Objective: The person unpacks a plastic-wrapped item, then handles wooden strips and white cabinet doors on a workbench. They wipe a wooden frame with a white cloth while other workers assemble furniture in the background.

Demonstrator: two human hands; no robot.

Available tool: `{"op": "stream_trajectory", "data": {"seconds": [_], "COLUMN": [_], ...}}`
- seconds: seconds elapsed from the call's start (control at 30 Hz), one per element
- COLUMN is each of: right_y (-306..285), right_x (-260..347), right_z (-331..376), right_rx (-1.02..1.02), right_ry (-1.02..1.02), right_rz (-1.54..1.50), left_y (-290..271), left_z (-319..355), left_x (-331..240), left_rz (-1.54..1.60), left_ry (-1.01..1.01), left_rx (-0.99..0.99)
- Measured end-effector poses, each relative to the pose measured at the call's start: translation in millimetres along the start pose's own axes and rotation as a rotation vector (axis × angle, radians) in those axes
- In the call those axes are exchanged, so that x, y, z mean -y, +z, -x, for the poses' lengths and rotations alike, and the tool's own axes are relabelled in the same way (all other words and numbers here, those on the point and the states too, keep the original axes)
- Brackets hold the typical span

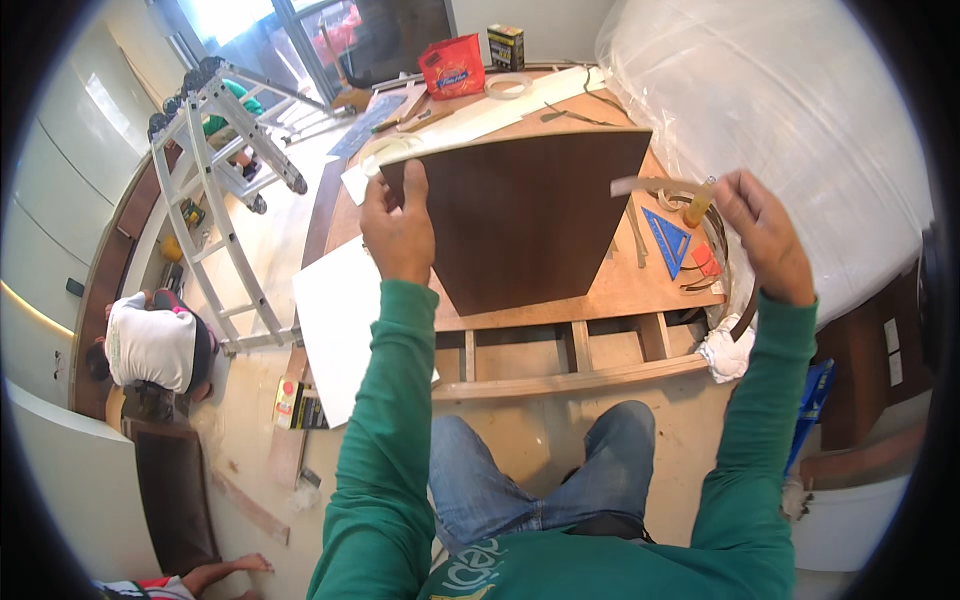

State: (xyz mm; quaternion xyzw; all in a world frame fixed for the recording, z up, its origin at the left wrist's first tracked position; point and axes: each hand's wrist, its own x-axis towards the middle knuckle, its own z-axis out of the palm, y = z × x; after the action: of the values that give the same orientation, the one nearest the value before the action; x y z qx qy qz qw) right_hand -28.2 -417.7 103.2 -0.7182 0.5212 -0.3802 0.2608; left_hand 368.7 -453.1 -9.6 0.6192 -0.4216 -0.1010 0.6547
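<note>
Workshop floor, wooden bench (pixel 600 290) ahead of us, aluminium ladder (pixel 215 180) at left. Our hands well apart: left hand (pixel 398 228) clamped on upper left edge of dark brown panel (pixel 530 215), held upright over bench; right hand (pixel 762 235) pinching small yellow tube (pixel 698 205). Blue triangle square (pixel 665 238) lies on bench between panel and right hand.
</note>
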Motion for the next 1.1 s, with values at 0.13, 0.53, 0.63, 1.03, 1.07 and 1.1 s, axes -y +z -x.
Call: {"op": "stream_trajectory", "data": {"seconds": [0.13, 0.53, 0.63, 1.03, 1.07, 1.1], "right_y": [-6.6, -44.8, -57.7, -122.9, -124.9, -122.6], "right_x": [25.9, 155.8, 152.7, 104.1, 97.6, 96.1], "right_z": [11.2, -25.3, -50.2, -172.8, -177.0, -178.5], "right_rx": [0.03, 0.048, -0.042, 0.167, 0.182, 0.173], "right_ry": [0.073, 0.165, -0.012, 0.884, 0.886, 0.906], "right_rz": [0.023, 0.007, -0.006, -1.034, -1.062, -1.08], "left_y": [-0.7, -10.9, -14.9, -5.6, -2.6, -3.8], "left_z": [7.0, 0.2, -9.5, -15.5, -15.4, -15.4], "left_x": [-48.7, -99.8, -106.3, -93.4, -92.2, -94.3], "left_rz": [-0.105, 0.326, 0.327, 0.311, 0.316, 0.311], "left_ry": [-0.236, -0.694, -0.741, -0.809, -0.806, -0.806], "left_rx": [0.085, 0.249, 0.273, 0.204, 0.205, 0.2]}}
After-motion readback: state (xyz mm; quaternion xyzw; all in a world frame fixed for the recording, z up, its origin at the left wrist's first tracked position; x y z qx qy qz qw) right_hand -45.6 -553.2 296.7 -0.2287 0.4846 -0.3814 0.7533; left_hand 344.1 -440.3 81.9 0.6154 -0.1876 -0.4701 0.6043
